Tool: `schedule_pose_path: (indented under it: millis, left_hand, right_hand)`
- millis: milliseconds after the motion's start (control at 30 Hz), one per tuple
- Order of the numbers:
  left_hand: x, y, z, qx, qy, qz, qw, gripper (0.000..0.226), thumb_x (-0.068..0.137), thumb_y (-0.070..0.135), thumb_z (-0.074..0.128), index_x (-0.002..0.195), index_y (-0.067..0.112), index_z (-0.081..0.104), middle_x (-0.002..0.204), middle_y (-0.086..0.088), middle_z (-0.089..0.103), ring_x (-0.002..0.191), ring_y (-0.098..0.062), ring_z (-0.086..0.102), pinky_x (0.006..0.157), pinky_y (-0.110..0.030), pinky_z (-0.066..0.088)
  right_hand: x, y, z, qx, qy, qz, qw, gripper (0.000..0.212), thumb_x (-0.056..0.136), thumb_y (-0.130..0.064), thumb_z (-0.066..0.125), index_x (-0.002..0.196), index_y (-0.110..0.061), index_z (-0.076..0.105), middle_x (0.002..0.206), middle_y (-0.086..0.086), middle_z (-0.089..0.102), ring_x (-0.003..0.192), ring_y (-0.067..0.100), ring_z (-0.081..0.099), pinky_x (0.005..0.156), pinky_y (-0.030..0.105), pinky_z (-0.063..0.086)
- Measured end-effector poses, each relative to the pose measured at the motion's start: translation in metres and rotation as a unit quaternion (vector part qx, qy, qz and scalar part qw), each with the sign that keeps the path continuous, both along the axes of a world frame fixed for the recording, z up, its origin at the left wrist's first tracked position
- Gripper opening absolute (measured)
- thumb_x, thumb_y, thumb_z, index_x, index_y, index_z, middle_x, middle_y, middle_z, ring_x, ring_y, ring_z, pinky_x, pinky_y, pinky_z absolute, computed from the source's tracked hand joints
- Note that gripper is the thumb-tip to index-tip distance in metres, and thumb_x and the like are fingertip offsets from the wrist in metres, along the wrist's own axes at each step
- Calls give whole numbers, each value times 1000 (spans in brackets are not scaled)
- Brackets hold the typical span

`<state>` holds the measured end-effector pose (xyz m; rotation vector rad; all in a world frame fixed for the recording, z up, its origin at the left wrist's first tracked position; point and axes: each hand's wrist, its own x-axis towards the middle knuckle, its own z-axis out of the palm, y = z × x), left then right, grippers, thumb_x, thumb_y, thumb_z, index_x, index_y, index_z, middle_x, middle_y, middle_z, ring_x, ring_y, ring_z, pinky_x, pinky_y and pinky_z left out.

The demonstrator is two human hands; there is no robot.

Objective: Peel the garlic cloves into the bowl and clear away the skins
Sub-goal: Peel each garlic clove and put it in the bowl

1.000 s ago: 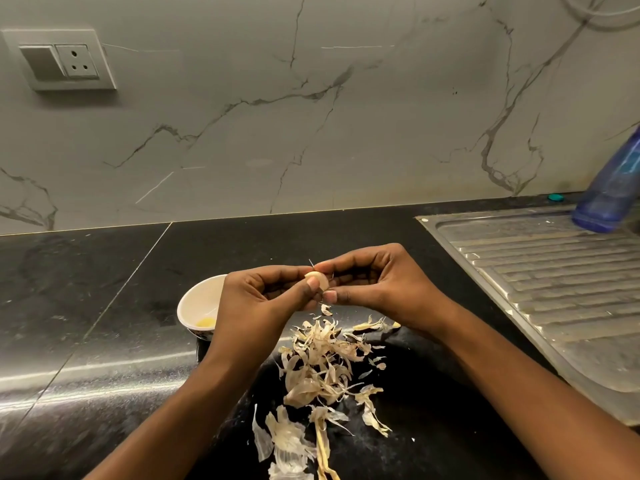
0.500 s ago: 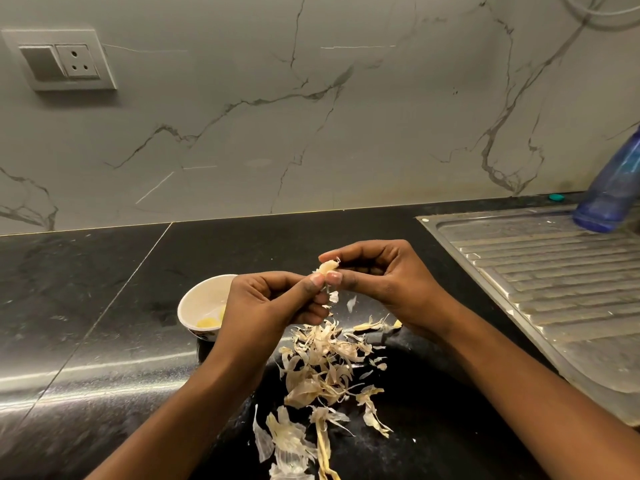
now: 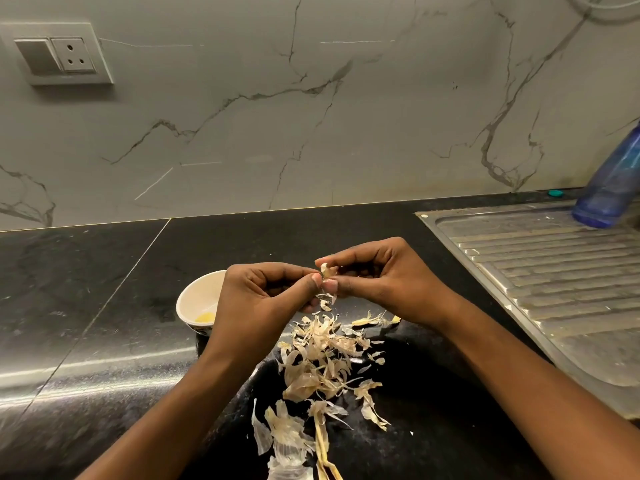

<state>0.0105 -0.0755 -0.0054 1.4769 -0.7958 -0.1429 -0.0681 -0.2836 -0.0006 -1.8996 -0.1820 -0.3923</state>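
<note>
Bowl sits far left on counter, behind my left hand. Left thumb and fingers pinch garlic clove; my right hand pinches same clove from other side. Skins heaped below hands. Bottle far right.

1. There was just one view, so no part was shared with a second one.
2. The camera sat on the person's head and looked forward and down.
3. It was close to the hands, left and right, over the counter.
4. It faced the wall, and the sink lay at the right.
</note>
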Motion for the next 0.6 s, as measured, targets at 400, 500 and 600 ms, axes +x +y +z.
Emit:
schedule_pose_path:
  millis: [400, 500, 600]
  left_hand:
    - [-2, 0, -4, 16, -9, 20, 1000, 4, 88, 8, 79, 89, 9, 82, 76, -11, 78, 69, -36, 74, 65, -40, 66]
    - [-2, -1, -7, 20, -32, 41, 998, 7, 87, 4, 79, 85, 10, 82, 72, -9, 77, 64, -32, 74, 62, -40, 65]
    - [-1, -1, -11, 20, -53, 60, 997, 12, 86, 2, 79, 82, 12, 83, 69, -7, 76, 61, -32, 72, 60, -43, 64]
  right_hand:
    - [0, 3, -3, -94, -15, -20, 995, 25, 88, -10, 85, 112, -8, 81, 101, 0, 82, 95, 16, 79, 85, 33, 65]
    - [2, 7, -5, -120, -18, -25, 992, 24, 89, -12, 84, 112, -10, 82, 100, -2, 81, 92, 14, 78, 82, 32, 65]
    - [2, 10, -6, -127, -26, -25, 991, 23, 89, -14, 84, 112, -11, 82, 100, -2, 81, 91, 15, 78, 81, 36, 66]
